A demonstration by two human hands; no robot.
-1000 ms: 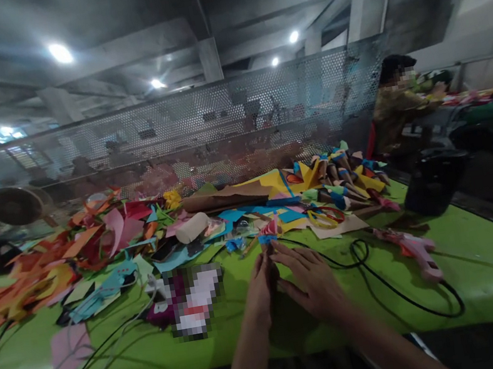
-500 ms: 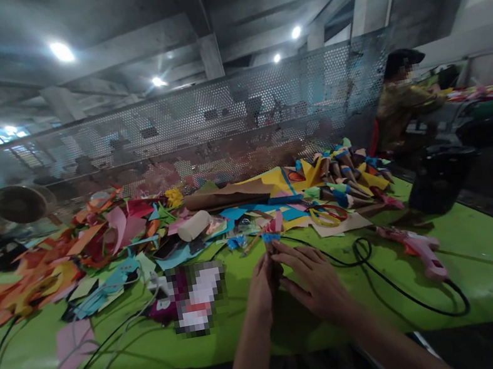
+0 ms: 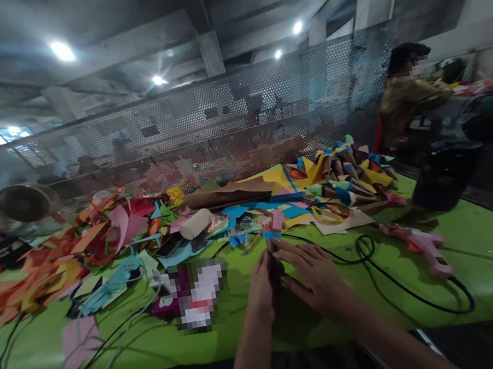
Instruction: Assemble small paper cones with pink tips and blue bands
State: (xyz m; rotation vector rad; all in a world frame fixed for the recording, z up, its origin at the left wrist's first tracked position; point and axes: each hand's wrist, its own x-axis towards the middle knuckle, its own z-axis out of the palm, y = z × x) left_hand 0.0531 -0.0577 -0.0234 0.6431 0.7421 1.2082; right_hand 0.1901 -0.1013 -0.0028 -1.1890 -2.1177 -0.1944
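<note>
My left hand (image 3: 261,287) is closed around the lower part of a small paper piece (image 3: 272,234), held upright over the near side of the table. Its top shows a blue band, with pink paper at or just behind it; the lower part is hidden by my fingers. My right hand (image 3: 312,271) comes in from the right. Its index fingertip and thumb press on the same piece just below the blue band, the other fingers lying loosely side by side.
On the green table (image 3: 342,320), a pink glue gun (image 3: 424,245) with a black cord lies to the right. Yellow-handled scissors (image 3: 328,214), a cream roll (image 3: 195,224) and heaps of coloured paper (image 3: 125,228) are behind. A blurred-out box (image 3: 201,294) is left. A person (image 3: 407,99) works far right.
The view has shifted slightly, so the scene sits a little further right. My hands keep nearly the same hold on the paper piece.
</note>
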